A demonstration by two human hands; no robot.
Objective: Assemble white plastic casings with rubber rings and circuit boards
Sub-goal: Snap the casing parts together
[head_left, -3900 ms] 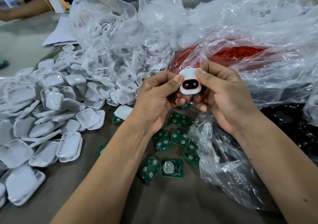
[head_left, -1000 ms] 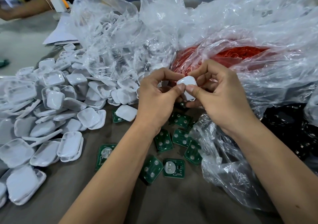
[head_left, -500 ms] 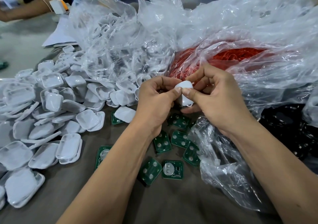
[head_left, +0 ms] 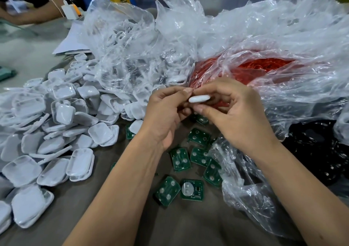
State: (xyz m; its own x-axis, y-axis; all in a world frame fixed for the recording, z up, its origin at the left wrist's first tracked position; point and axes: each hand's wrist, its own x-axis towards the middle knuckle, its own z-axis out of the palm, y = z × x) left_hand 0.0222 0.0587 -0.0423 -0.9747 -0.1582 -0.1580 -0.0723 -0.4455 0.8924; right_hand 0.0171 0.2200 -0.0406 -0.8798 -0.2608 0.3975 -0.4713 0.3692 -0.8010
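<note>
Both hands pinch one smooth white casing (head_left: 199, 98), the left hand (head_left: 166, 111) and right hand (head_left: 236, 111) holding it above the green circuit boards (head_left: 180, 158) in front of the crinkled bag of red rubber rings (head_left: 251, 70). It has turned edge-on since a moment ago.
</note>
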